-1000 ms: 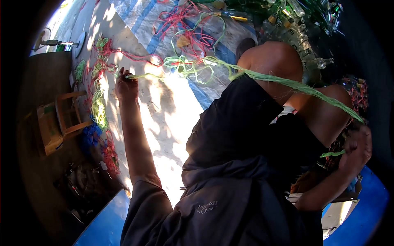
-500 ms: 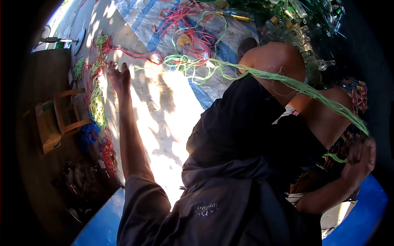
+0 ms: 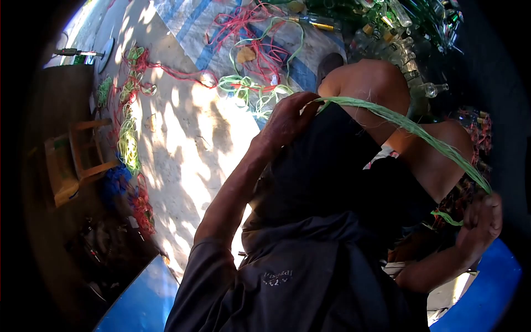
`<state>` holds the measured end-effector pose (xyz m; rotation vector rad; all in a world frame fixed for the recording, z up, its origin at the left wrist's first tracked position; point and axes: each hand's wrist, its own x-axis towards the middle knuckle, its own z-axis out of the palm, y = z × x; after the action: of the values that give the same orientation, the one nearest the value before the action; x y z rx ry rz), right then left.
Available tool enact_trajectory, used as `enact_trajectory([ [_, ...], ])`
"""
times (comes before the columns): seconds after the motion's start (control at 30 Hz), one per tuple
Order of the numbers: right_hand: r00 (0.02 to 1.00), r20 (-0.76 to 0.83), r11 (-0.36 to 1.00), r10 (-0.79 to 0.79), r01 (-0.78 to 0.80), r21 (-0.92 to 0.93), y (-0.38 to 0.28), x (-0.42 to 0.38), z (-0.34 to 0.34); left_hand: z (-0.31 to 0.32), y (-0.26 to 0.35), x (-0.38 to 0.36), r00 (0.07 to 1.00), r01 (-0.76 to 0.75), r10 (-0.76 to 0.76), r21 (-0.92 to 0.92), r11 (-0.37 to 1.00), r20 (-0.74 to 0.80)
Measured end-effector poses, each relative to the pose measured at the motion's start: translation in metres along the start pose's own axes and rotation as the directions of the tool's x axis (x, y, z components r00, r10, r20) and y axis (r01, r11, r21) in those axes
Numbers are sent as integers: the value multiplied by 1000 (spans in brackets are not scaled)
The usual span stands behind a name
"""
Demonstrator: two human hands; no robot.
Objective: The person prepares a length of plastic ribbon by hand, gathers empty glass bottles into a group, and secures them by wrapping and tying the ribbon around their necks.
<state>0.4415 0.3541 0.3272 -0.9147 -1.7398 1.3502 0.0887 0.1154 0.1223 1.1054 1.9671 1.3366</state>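
Observation:
A bundle of green plastic twine strands (image 3: pixel 406 119) stretches across my bare knees, sagging slightly. My left hand (image 3: pixel 289 117) is closed around its near-left end by the thigh, fingers pinched together. At the other end, my right hand (image 3: pixel 482 218) is closed on the bundle, and a short green tail (image 3: pixel 447 217) sticks out on its inner side. Loose green loops (image 3: pixel 243 88) lie on the ground just beyond my left hand, mixed with some red strands. Whether these loops join the held bundle is hidden behind the left hand.
Tangled red twine (image 3: pixel 271 55) and a tan stone (image 3: pixel 245 54) lie on a blue-striped sheet (image 3: pixel 191 25). Glass bottles (image 3: pixel 406 55) crowd the upper right. A wooden stool (image 3: pixel 83 157) stands at left, near a row of yellow-green twine (image 3: pixel 128 141).
My left hand has come from the far left, where its fingers were apart, over to the thigh and closed on the green strands. My right hand has dropped slightly, still gripping.

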Motion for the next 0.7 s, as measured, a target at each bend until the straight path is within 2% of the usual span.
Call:
enact_trajectory([
  [0.17,997,-70,999,30,-32,-29,13,-2,-10,-19,-16,-9,995,51,-50,9,999,-82],
  [0.2,997,-63,999,33,-35,-22,14,-1,-13,-25,-18,-9,993,-27,30,27,999,-112],
  [0.23,998,-57,999,35,-36,-15,15,-1,-15,-33,-19,-9,992,-2,9,51,999,-126],
  [0.33,984,-173,999,30,-35,-26,16,3,-15,-55,-25,-7,981,98,-101,-25,995,-166],
  [0.37,986,-162,999,42,-45,-12,15,3,-15,-60,-27,-6,976,126,-149,-144,981,-161],
  [0.43,988,-138,998,68,-67,14,10,5,-15,-68,-18,-3,974,178,-187,-78,981,-131],
  [0.53,977,-188,995,95,-92,24,7,6,-11,-64,-22,1,981,172,-174,-23,985,-92],
  [0.63,980,-177,996,88,-84,32,9,8,-19,-47,-20,5,997,-60,58,-30,998,-54],
  [0.7,980,-177,996,86,-82,31,8,9,-20,-41,-10,4,999,-39,39,21,999,32],
])
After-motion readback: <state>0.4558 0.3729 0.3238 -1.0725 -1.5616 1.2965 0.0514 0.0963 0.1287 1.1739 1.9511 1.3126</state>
